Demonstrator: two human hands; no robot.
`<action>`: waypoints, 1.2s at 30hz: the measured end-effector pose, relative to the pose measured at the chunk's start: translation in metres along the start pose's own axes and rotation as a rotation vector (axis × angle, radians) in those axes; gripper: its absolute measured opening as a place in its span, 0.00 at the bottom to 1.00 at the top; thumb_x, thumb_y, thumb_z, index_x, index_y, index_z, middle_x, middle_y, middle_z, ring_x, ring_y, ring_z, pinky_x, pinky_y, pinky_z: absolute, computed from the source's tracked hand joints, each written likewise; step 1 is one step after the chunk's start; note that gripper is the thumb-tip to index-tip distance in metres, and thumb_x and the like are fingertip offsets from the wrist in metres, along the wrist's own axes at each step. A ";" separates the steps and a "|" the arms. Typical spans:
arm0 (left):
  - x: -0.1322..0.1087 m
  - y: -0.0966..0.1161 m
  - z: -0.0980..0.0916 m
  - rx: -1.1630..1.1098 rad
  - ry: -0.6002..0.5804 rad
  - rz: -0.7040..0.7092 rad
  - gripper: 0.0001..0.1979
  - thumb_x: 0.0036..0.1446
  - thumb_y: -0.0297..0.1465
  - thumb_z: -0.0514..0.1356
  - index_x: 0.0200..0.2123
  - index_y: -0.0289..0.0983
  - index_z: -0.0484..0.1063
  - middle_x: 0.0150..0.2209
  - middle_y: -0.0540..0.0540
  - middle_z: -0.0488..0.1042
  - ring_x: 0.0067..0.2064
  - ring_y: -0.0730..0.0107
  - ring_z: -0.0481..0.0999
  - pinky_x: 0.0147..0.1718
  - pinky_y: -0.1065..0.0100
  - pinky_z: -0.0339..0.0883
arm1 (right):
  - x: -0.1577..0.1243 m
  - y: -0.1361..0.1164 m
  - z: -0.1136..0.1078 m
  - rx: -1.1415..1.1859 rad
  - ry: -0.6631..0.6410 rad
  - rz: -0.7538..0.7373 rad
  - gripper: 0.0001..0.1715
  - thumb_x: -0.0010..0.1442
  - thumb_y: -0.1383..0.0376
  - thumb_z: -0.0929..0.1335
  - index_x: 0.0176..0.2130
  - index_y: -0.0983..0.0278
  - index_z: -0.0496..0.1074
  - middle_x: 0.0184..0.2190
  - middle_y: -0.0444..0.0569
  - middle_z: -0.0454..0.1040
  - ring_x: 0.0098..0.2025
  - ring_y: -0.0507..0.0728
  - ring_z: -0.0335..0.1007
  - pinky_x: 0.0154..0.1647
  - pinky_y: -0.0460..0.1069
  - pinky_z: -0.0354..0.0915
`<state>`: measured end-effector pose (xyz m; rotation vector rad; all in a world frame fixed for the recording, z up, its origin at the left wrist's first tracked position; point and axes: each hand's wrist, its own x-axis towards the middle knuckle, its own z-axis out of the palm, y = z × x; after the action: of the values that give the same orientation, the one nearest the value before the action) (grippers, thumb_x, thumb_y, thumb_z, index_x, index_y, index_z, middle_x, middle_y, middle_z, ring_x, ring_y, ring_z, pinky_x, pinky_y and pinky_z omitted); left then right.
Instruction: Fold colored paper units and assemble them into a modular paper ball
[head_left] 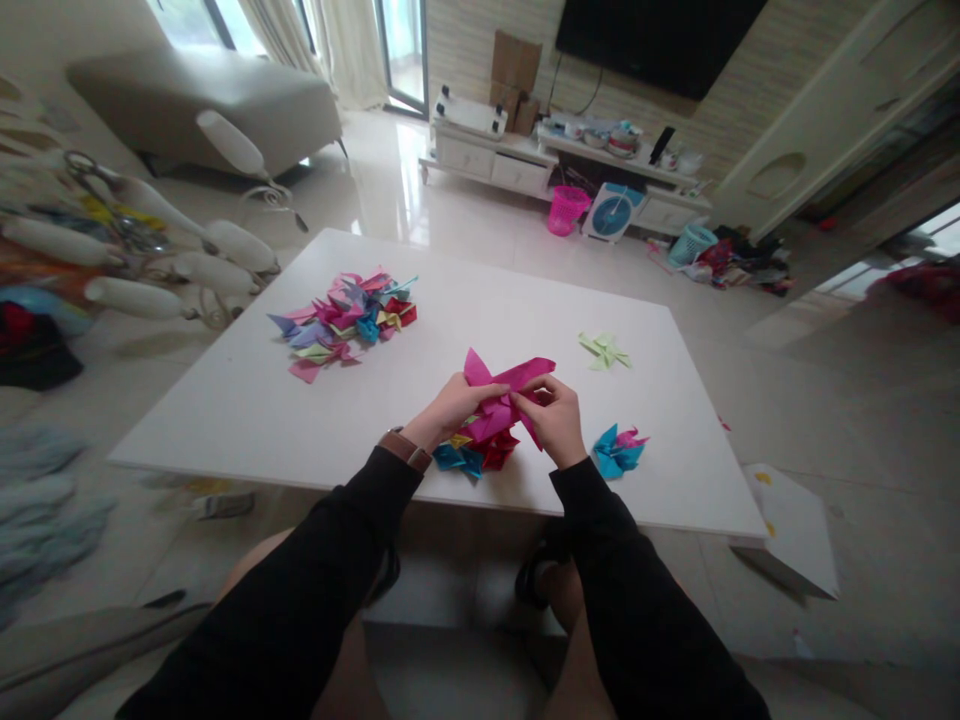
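Between my two hands is a magenta folded-paper pinwheel, held up over the table's near side. My left hand pinches its left part, with the thumb lying across the paper. My right hand is closed on its right side, fingertips close to the centre. Just below and behind the paper lie several folded pieces, among them a blue one and a red one, partly hidden by the magenta paper. To the right rest a blue folded piece with a pink bit, and a pale green pinwheel.
A heap of colourful folded papers lies on the left of the white table. A white lamp with several shades stands off the left edge. Beyond are a bench, a pink basket and a blue fan.
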<state>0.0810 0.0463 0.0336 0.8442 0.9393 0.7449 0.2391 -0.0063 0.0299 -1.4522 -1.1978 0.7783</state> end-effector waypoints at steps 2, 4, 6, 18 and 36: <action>0.000 -0.001 0.000 0.001 0.007 0.001 0.14 0.43 0.32 0.73 0.26 0.33 0.72 0.24 0.48 0.74 0.24 0.73 0.72 0.24 0.70 0.64 | -0.001 0.000 0.001 0.000 -0.007 -0.001 0.14 0.51 0.57 0.76 0.29 0.61 0.71 0.26 0.45 0.76 0.27 0.56 0.73 0.27 0.50 0.68; 0.001 -0.002 0.000 0.027 0.024 0.010 0.14 0.43 0.33 0.74 0.26 0.33 0.72 0.24 0.48 0.73 0.23 0.73 0.72 0.23 0.70 0.63 | -0.002 0.000 0.001 -0.032 -0.012 -0.020 0.14 0.51 0.57 0.76 0.30 0.61 0.70 0.28 0.45 0.76 0.29 0.56 0.73 0.28 0.50 0.69; 0.002 -0.003 -0.001 0.058 0.032 0.026 0.15 0.43 0.34 0.74 0.26 0.33 0.72 0.24 0.48 0.73 0.24 0.72 0.71 0.23 0.70 0.63 | -0.002 0.001 0.002 -0.094 -0.008 -0.057 0.14 0.51 0.57 0.76 0.30 0.60 0.69 0.29 0.45 0.75 0.30 0.56 0.72 0.29 0.50 0.69; 0.008 -0.011 -0.002 0.092 0.068 0.070 0.15 0.41 0.33 0.74 0.28 0.31 0.75 0.26 0.45 0.76 0.27 0.71 0.73 0.26 0.70 0.65 | -0.005 -0.005 0.007 -0.355 0.037 -0.158 0.15 0.51 0.59 0.74 0.31 0.60 0.65 0.32 0.43 0.70 0.32 0.55 0.66 0.33 0.49 0.63; 0.007 -0.010 0.000 0.117 0.043 0.058 0.13 0.43 0.31 0.73 0.32 0.29 0.78 0.31 0.41 0.79 0.30 0.69 0.76 0.29 0.69 0.69 | -0.006 0.000 0.011 -0.353 0.053 -0.107 0.18 0.50 0.58 0.74 0.38 0.60 0.66 0.37 0.45 0.72 0.32 0.56 0.66 0.33 0.50 0.63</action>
<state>0.0852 0.0473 0.0224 0.9644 1.0075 0.7668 0.2275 -0.0090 0.0270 -1.6657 -1.4097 0.4674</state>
